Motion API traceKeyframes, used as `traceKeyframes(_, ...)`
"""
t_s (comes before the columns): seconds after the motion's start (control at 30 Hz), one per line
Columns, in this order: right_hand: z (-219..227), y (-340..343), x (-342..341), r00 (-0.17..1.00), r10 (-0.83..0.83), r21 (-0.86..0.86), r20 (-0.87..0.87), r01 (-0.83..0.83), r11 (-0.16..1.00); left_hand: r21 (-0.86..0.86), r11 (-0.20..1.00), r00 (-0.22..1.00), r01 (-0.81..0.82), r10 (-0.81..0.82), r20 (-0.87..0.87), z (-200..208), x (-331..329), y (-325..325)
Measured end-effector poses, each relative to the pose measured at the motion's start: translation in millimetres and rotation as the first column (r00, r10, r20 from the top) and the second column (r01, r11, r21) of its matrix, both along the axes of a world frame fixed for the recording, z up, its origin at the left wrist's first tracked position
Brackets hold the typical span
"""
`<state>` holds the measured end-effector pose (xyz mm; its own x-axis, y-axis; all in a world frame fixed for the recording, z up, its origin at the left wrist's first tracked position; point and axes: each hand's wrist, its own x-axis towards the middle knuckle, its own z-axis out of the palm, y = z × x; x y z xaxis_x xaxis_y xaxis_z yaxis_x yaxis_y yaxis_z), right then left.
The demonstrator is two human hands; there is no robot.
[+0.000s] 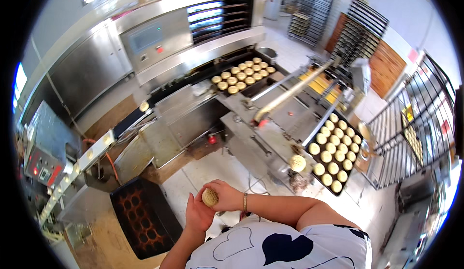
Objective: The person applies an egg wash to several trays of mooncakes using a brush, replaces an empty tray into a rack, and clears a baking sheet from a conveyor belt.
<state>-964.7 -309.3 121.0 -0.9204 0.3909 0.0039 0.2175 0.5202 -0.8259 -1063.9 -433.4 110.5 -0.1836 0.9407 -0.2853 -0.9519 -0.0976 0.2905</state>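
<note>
a pastry (210, 197) sits between the left hand (198, 215) and right hand (229, 196). to their left, a tray (141, 217); to their right, a pastry-laden tray (315, 159); farther ahead, another laden tray (226, 90) before an oven (174, 29).

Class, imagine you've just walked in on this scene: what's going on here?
A person's right hand holds a round, pale pastry in front of the body, with the left hand close at its side; whether that hand also grips cannot be told. A dark tray to the right bears rows of similar pastries, and one lone pastry sits just left of it. Farther off, before the oven, lies another filled tray.
</note>
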Motion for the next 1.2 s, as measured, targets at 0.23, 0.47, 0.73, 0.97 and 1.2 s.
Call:
traceKeyframes(0.23,43,-22,240,0.971,-0.227,0.169,0.079,0.212,0.963,-0.07,0.95,0.952,0.304,-0.306,-0.012,-6,191,5)
traceKeyframes(0.47,42,-17,548,0.782,-0.623,-0.035,0.013,0.623,0.781,-0.178,0.871,0.889,0.457,-0.446,0.103,-4,410,27)
traceKeyframes(0.73,-32,-18,825,0.341,-0.93,-0.154,0.137,0.935,0.32,-0.09,0.7,0.697,0.708,-0.672,0.251,2,620,94)
traceKeyframes(0.97,-94,81,854,0.54,-0.802,-0.416,0.257,0.81,0.413,-0.27,0.75,0.796,0.605,-0.585,0.159,-19,674,132)
traceKeyframes(1.2,-125,242,843,0.565,-0.708,-0.582,0.424,0.769,0.265,-0.304,0.861,0.913,0.408,-0.385,0.135,-54,698,191)
